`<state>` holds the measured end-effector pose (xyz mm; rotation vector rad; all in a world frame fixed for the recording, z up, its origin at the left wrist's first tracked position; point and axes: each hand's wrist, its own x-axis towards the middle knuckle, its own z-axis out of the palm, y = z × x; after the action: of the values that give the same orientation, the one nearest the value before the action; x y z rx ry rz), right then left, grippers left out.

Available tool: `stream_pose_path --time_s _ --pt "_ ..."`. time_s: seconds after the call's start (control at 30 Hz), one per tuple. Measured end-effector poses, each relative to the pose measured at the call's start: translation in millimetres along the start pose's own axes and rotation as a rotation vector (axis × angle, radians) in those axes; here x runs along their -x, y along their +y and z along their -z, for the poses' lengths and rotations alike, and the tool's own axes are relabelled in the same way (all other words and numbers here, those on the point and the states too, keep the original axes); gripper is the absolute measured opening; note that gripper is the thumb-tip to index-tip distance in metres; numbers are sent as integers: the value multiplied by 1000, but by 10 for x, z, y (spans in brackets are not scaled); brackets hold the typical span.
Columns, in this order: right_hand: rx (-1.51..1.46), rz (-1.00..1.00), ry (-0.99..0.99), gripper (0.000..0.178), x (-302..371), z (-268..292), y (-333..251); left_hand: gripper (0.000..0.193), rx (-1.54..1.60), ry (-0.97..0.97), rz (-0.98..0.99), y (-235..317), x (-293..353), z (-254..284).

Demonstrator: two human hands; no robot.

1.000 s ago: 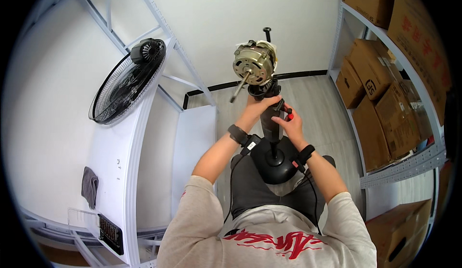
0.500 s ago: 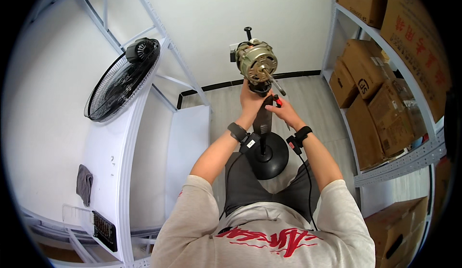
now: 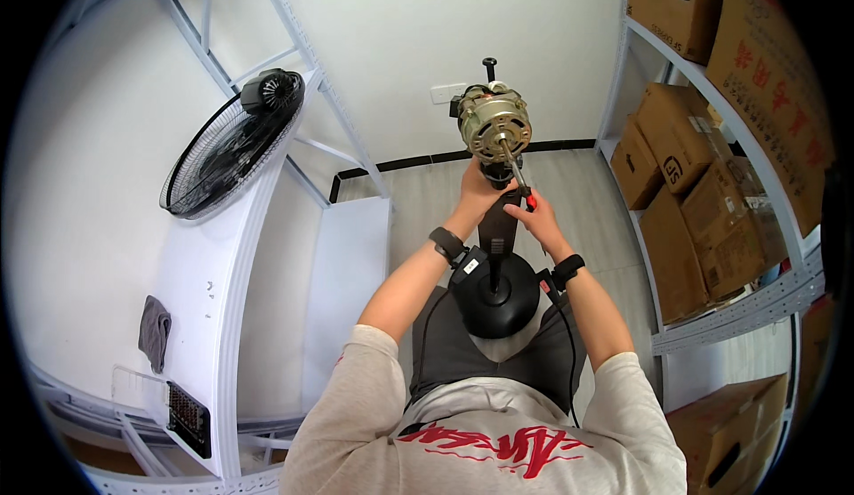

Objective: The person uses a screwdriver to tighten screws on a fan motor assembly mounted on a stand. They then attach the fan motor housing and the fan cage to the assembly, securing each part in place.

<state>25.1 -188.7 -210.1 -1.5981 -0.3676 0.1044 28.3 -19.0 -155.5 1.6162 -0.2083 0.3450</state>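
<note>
A fan stand with a bare metal motor (image 3: 495,123) on top rises in front of me, and its round black base (image 3: 492,304) is by my legs. My left hand (image 3: 477,194) is closed round the black neck (image 3: 498,173) under the motor. Close beside it, my right hand (image 3: 539,219) grips a small tool with a red-and-black handle (image 3: 531,201), right of the dark upper column (image 3: 497,228). The tool's exact kind is hard to make out. The motor's shaft (image 3: 513,159) points toward me and down to the right.
On the white shelf at left lie a black fan grille with blades (image 3: 233,148), a grey cloth (image 3: 155,335), small loose parts (image 3: 210,290) and a case of bits (image 3: 189,419). Cardboard boxes (image 3: 680,139) fill the right rack. A wall socket (image 3: 447,94) is behind the motor.
The motor and stand top have shifted slightly right and down in view, with both hands moving along. The right hand has also moved a little lower and keeps its hold on the tool.
</note>
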Motion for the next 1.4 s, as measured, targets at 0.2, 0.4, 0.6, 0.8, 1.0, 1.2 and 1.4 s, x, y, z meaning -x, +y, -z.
stream_pose_path --time_s 0.2,0.4,0.6,0.8,1.0,1.2,1.4 --pt "78 -4 112 66 23 78 48 64 -54 -39 -77 63 -87 -121" --pt "59 61 108 67 30 17 109 102 50 -333 48 161 -43 373" --pt "46 78 136 65 -1 -2 175 135 318 -328 -192 896 -49 686" --pt "37 58 142 66 13 -42 188 122 266 -192 -212 1163 -142 450" --pt "31 28 143 69 33 -44 124 107 361 -252 -127 1247 -195 413" --pt "83 41 153 70 2 -33 313 102 399 -192 -145 1236 -129 345" --pt "-17 -33 106 64 37 -27 191 118 283 -307 -122 1187 -215 495"
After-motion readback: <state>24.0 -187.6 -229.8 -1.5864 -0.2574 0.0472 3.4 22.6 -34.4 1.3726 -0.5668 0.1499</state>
